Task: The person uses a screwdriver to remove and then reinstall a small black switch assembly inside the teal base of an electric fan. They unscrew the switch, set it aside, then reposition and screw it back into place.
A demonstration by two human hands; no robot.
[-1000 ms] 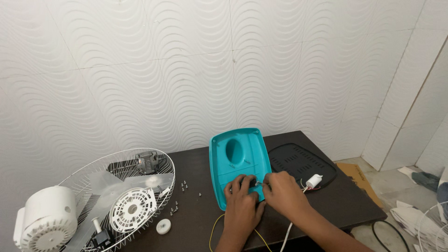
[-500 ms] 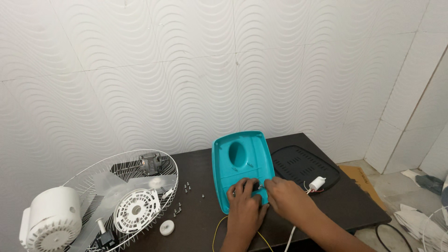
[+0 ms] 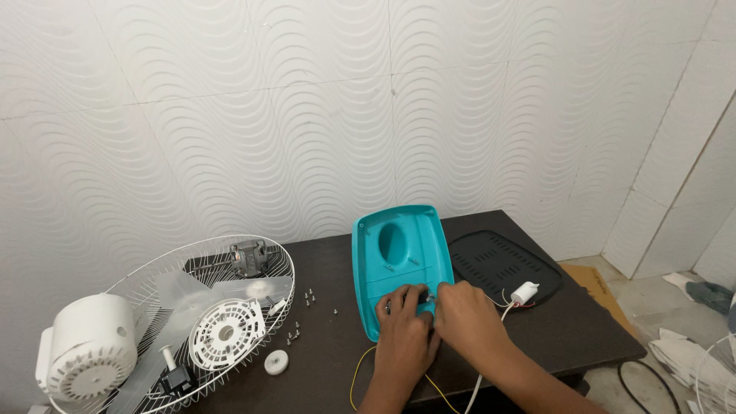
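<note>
The teal plastic housing lies open side up near the middle of the dark bench, its long axis running away from me toward the wall, with the near end just under my hands. Both hands work at that near end, side by side and touching. My left hand rests flat on the near edge, fingers curled loosely over it. My right hand comes in from the right with fingertips pinched on something small at the housing's near edge; I cannot tell what. A yellow wire and a white cord trail from there toward me. A black slotted panel lies just right of the housing; loose screws and a wire fan guard sit well to the left.
</note>
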